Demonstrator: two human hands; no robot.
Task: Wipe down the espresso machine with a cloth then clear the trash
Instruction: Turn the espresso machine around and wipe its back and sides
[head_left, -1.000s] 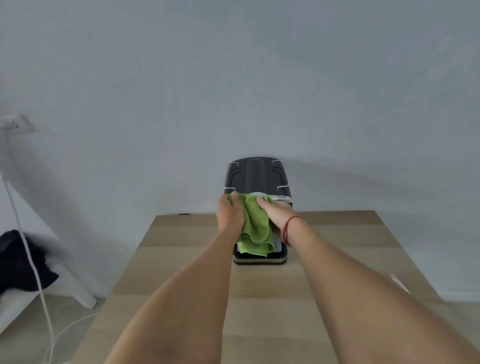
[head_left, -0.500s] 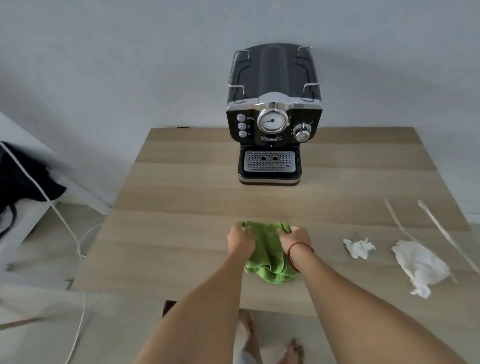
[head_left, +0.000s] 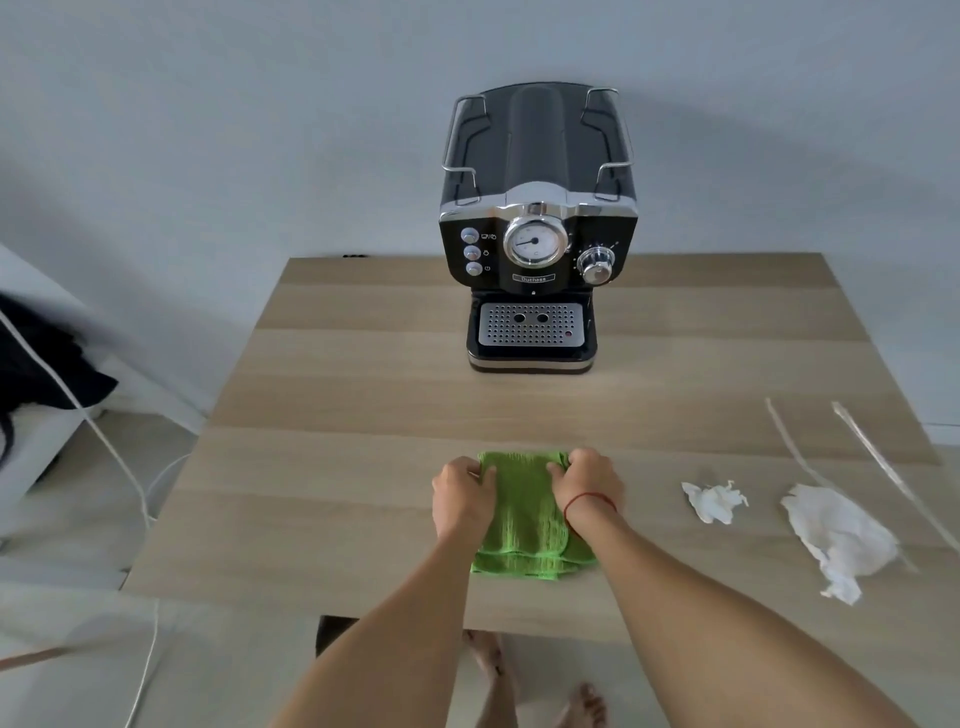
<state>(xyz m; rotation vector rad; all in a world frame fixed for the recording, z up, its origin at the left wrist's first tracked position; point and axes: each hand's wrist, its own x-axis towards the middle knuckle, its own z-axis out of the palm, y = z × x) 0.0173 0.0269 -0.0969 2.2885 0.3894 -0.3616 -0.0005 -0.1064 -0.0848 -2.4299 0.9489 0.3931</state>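
Green cloth (head_left: 524, 519) lies folded at the near edge of the wooden table (head_left: 337, 415), left hand (head_left: 462, 501) and right hand (head_left: 589, 486) each pinching a far corner; the espresso machine (head_left: 537, 234) stands behind; crumpled tissues (head_left: 714, 501) lie to the right.

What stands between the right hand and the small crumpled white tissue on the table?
Nothing visible does. Only bare light wooden table lies between the right hand and the small crumpled white tissue. That hand and the left hand both grip the green textured cloth, though.
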